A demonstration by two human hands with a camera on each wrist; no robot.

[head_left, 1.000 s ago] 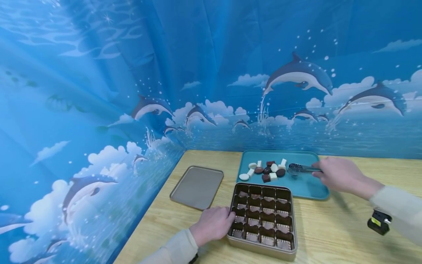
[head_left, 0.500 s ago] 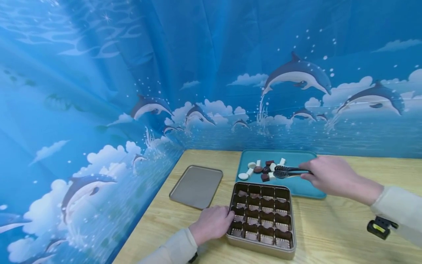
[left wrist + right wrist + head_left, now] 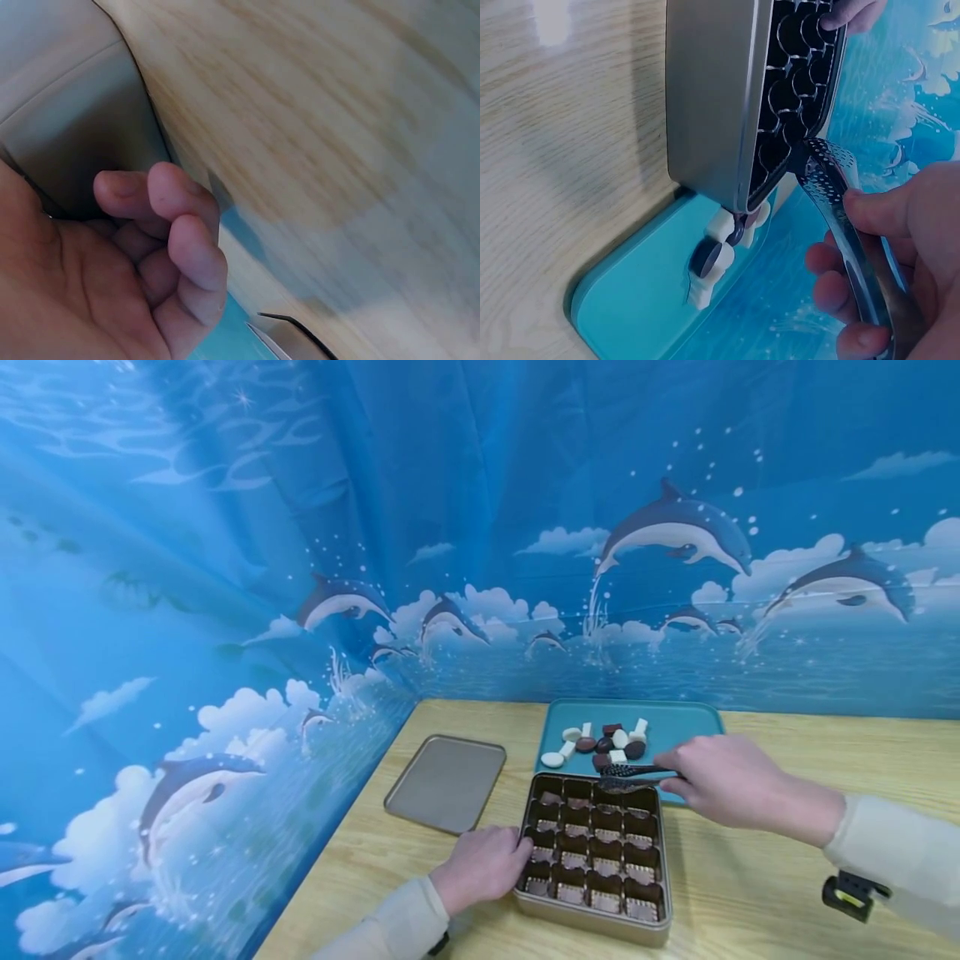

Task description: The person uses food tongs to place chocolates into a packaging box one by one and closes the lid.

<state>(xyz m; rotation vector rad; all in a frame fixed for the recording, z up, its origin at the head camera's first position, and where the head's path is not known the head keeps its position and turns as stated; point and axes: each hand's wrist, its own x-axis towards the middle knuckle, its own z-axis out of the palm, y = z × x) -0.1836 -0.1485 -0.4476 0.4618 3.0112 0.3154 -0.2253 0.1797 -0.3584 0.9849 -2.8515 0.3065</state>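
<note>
In the head view my left hand (image 3: 483,862) holds the left side of a metal tin (image 3: 596,927) with a dark divided insert, thumb over the rim. The left wrist view shows its fingers (image 3: 196,247) curled beside the tin's wall. My right hand (image 3: 731,777) grips metal serving tongs (image 3: 630,777) with perforated heads. Their tips hang over the tin's far row of compartments. In the right wrist view a dark shape (image 3: 801,157) shows at the tips; I cannot tell whether it is a piece held there. Brown surfaces show in two far-left compartments.
Behind the tin, a teal tray (image 3: 675,714) bears several white, brown and dark chocolate-like pieces (image 3: 604,745). A flat metal lid (image 3: 448,783) lies left of the tin on the wooden table (image 3: 757,893). A blue dolphin-print curtain (image 3: 487,527) hangs behind and to the left.
My right hand has carried the tongs left and nearer, from over the tray's right part to above the tin's far row. The left hand and the tin have stayed in place.
</note>
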